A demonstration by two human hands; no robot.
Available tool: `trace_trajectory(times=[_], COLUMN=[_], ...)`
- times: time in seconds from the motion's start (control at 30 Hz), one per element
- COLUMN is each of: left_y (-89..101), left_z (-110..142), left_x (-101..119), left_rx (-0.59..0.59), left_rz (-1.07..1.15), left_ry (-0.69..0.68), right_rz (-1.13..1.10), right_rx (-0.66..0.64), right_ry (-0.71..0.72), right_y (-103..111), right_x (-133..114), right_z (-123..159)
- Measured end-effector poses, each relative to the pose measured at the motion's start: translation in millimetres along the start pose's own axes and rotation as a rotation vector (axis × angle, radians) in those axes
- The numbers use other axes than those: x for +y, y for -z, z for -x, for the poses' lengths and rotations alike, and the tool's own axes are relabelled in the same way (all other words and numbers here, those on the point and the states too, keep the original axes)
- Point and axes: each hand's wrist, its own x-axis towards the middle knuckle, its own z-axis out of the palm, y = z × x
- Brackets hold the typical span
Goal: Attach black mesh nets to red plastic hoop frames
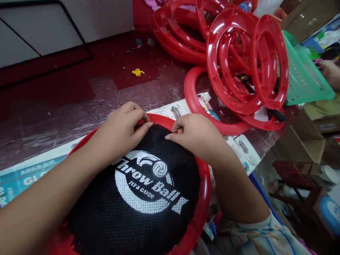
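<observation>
A round piece of black mesh fabric [106, 212] printed "Throw Ball Fly & Catch" in white lies across a red plastic ring [204, 198]. Its cut edge looks frayed, most plainly at the lower left. At the far rim, my left hand [124, 124] is closed, thumb and fingers pinching the fabric's edge against the ring. A short way to the right, my right hand [198, 138] is closed too, with thumb and forefinger at the fabric's edge. The fingertips partly hide what they grip.
More red rings [233, 60] are heaped at the back right, beside a green plastic basket [302, 74]. Printed cardboard [39, 177] lies under the work. A small yellow piece [138, 72] and scraps dot the dark red table [79, 102]. Another person's hand [330, 72] shows at the right edge.
</observation>
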Motion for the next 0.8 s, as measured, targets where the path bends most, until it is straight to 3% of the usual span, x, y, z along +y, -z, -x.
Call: trace_trajectory(times=[0.3, 0.8], left_y=[-0.1, 3.6], left_z=[0.5, -1.2], left_x=[0.0, 0.1], left_rx=[0.0, 0.006], left_rz=[-0.004, 0.018], left_ry=[-0.024, -0.003], right_rz=[0.07, -0.098], right_rx=[0.051, 0.107], right_ry=[0.068, 0.041], right_y=[-5.5, -9.3], right_x=[-3.4, 5.5], right_z=[-1.8, -15.8])
